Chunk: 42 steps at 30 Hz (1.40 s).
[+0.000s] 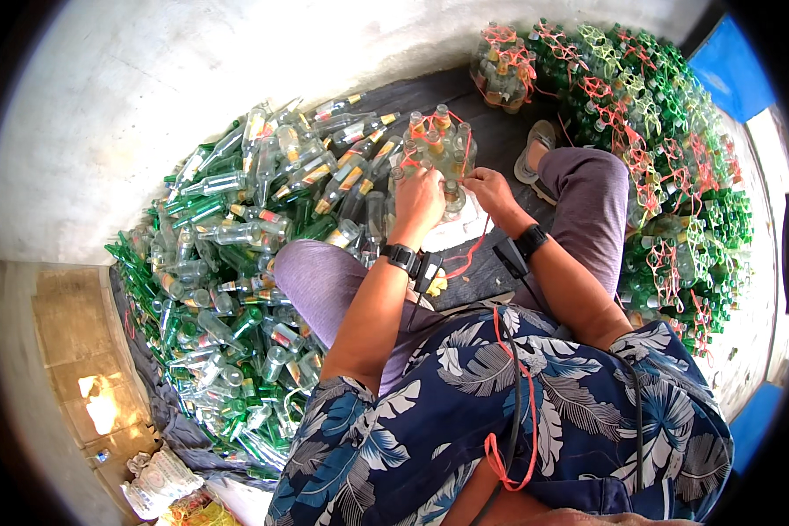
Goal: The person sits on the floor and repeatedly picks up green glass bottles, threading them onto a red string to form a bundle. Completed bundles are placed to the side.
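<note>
Between my knees stands an upright cluster of clear glass bottles (454, 143), with red string (429, 134) looped round their necks. My left hand (421, 200) is closed at the near left side of the cluster, its fingertips partly hidden by the back of the hand. Across from it, my right hand (493, 193) pinches the red string beside a bottle neck. A strand of the string runs between both hands, and a loose length hangs down past the white pad (451, 231) under the bottles.
A large heap of loose green and clear bottles (237, 232) lies to my left. On the right, bundled bottles (666, 175) tied with red and yellow string form a tall stack. One tied bundle (503, 74) stands apart at the back. Dark sheeting (443, 90) covers the floor.
</note>
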{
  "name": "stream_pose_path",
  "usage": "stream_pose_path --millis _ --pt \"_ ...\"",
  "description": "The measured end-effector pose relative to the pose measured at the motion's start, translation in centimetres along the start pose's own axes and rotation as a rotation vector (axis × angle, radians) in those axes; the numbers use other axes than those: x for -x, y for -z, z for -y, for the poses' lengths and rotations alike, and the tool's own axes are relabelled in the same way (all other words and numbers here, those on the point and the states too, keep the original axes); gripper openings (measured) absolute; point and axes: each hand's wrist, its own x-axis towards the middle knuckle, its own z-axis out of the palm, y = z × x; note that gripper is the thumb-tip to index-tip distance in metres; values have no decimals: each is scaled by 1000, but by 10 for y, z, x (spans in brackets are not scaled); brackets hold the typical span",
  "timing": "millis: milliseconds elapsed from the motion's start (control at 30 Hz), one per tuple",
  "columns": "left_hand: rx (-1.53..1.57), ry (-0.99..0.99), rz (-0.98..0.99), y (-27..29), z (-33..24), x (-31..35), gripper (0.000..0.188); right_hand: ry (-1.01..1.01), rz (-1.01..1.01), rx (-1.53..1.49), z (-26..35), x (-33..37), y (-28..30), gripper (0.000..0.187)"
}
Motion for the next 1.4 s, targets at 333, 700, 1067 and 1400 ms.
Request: stream_pose_path --millis 333,700,1067,1400 --pt "-15 -9 -10 2 -5 2 13 24 -5 120 -20 -14 -7 21" --pt "-55 -34 -59 -1 -6 5 15 -39 41 145 -29 -34 -11 17" --pt "133 286 -60 44 16 20 62 -44 107 76 -21 -27 -19 20" --pt "391 588 -160 18 8 22 112 -4 511 -105 -32 -46 0 30"
